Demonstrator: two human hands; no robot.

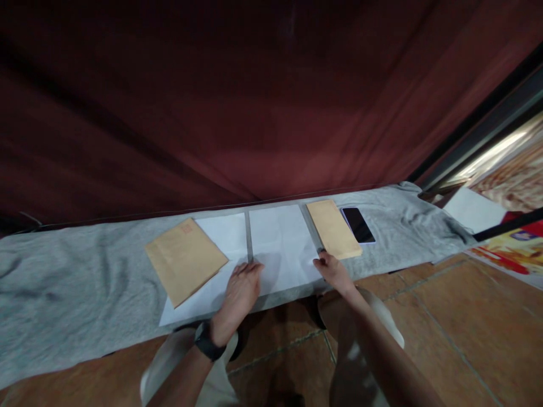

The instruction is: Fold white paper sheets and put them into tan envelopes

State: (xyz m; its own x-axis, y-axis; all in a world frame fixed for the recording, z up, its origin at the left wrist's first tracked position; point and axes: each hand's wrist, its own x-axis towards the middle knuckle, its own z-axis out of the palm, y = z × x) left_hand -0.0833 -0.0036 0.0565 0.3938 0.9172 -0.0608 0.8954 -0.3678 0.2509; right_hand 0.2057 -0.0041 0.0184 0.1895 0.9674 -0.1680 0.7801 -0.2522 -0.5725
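A white sheet of paper (282, 240) with faint creases lies between my two hands. My right hand (334, 270) pinches its right edge, thumb over the paper and fingers curled. At the lower left edge of the same sheet, my left hand (245, 288) is closed with its fingers bent and the thumb on the paper. More white paper (227, 232) lies left of it, partly covered by brown envelopes (186, 260) set at a slant. Beside my right hand rests another brown envelope stack (333, 229).
A dark-screened phone (358, 225) lies right of the envelopes. Everything rests on a grey cloth (85, 288) over a long narrow surface, with a dark red curtain-like backdrop (271, 113) behind. Printed colourful material (513, 254) is at far right; brown tiles (449, 328) lie below.
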